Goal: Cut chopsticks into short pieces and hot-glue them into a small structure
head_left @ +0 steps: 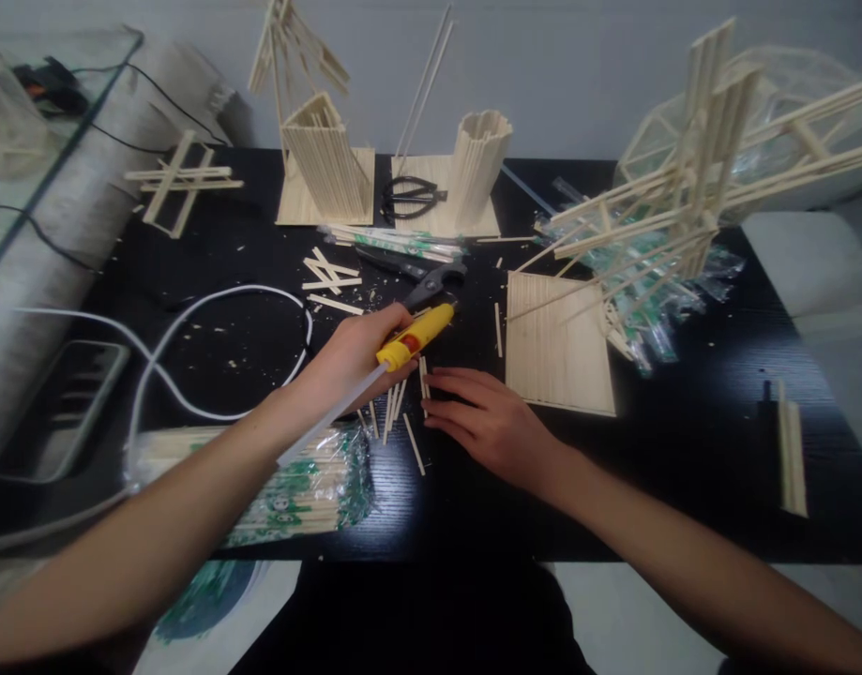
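Note:
My left hand (370, 349) is wrapped round a yellow hot glue gun (425, 332); a long translucent glue stick (332, 415) runs out of its back end toward my forearm. The gun's nozzle points away from me and to the right. Just to the right of it, my right hand (488, 424) pinches short wooden sticks (424, 380) at the fingertips, close to the tabletop. Several loose cut sticks (395, 411) lie between the hands. Black-handled scissors (431, 278) rest beyond the glue gun.
Two stick-built towers (330, 164) (478, 169) stand at the back, with black snips (413, 195) between them. A stick panel (558, 352) and a large stick frame (690, 202) are at right. Bagged sticks (296, 487), a white cable (191, 298) and a glass shelf (71, 141) lie left.

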The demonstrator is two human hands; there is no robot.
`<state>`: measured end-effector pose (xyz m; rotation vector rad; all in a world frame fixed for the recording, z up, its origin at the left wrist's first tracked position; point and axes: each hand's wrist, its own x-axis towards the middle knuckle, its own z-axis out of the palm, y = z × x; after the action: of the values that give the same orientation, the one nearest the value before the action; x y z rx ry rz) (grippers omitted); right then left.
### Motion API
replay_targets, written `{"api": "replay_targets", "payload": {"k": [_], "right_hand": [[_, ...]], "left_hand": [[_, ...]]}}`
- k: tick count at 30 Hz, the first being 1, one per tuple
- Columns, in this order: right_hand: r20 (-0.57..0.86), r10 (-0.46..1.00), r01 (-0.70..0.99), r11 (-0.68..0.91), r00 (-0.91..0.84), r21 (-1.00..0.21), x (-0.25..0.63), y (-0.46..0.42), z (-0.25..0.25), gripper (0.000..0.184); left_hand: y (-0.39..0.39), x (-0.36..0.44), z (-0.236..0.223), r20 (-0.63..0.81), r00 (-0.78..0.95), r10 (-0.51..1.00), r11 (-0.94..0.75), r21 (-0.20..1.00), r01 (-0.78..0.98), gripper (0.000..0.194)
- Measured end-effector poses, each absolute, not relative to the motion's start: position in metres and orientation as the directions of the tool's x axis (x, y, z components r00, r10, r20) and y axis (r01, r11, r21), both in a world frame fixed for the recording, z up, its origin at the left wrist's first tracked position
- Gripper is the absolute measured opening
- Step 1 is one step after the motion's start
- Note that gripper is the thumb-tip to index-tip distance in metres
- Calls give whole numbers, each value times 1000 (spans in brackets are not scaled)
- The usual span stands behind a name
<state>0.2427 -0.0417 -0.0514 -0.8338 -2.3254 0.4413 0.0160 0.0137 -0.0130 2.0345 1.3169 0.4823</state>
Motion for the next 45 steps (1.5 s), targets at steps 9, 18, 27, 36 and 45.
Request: {"api": "replay_targets", "payload": {"k": [9, 18, 27, 36, 45], "right_hand": [[452, 669, 476, 740, -590, -475, 240, -46, -53, 17], [429, 684, 481, 725, -590, -494, 240, -47, -52, 17], [429, 682, 469, 725, -592, -505, 240, -46, -52, 17], [449, 645, 462, 761, -619, -456, 241, -43, -50, 16], [418, 636, 503, 770, -648, -392, 245, -40, -44, 17]], "left_hand": [[14, 17, -19, 20, 460, 888, -359, 656, 664, 20], [13, 19, -19, 39, 454, 890, -369, 644, 670, 21], [14, 19, -22, 38, 464, 885, -376, 646, 664, 21], [15, 17, -20, 40, 473, 880, -378, 661, 648, 20], [15, 15, -18, 58, 496, 866, -415, 637, 649, 18]]}}
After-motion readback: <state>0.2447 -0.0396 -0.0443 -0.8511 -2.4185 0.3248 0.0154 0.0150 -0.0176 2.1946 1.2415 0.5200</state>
